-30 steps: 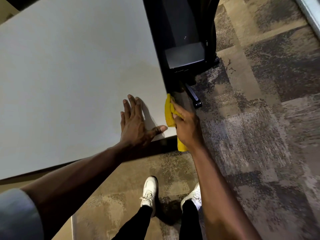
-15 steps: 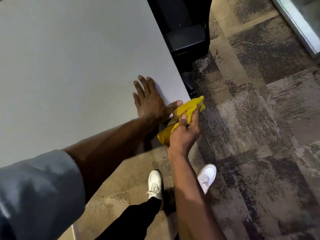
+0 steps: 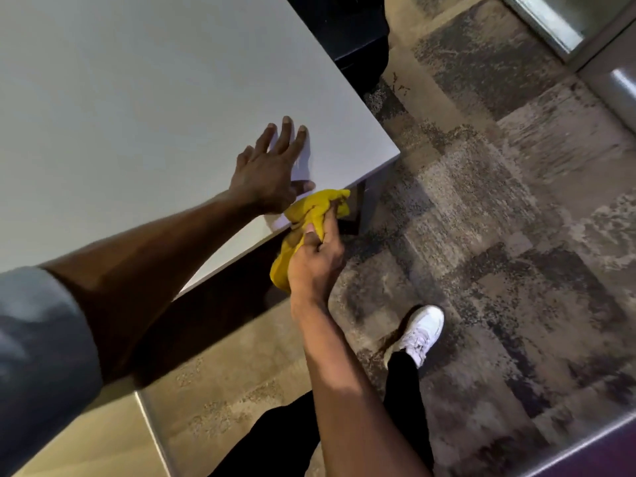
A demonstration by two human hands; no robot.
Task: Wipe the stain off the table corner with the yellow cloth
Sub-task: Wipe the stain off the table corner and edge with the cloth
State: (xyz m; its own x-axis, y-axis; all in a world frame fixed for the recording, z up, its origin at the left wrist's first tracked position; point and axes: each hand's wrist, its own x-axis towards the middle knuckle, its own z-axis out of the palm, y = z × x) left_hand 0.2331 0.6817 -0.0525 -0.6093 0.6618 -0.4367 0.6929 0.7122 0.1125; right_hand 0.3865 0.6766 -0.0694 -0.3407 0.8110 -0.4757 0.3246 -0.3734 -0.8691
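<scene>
Head view: left hand (image 3: pixel 268 173) is lying flat, fingers spread wide, on the table (image 3: pixel 137 98) near its corner — right hand (image 3: pixel 315 259) is gripping the bunched yellow cloth (image 3: pixel 318 204) against the near edge.

Likely an office: a plain grey table (image 3: pixel 144 98) stands on patterned carpet tiles (image 3: pixel 499 208), with a black chair (image 3: pixel 347 39) tucked in at 12 o'clock.

A bunched yellow cloth (image 3: pixel 318 204) and gripping right hand (image 3: pixel 315 259) cover the table's (image 3: pixel 137 98) near edge, concealing any stain.
</scene>
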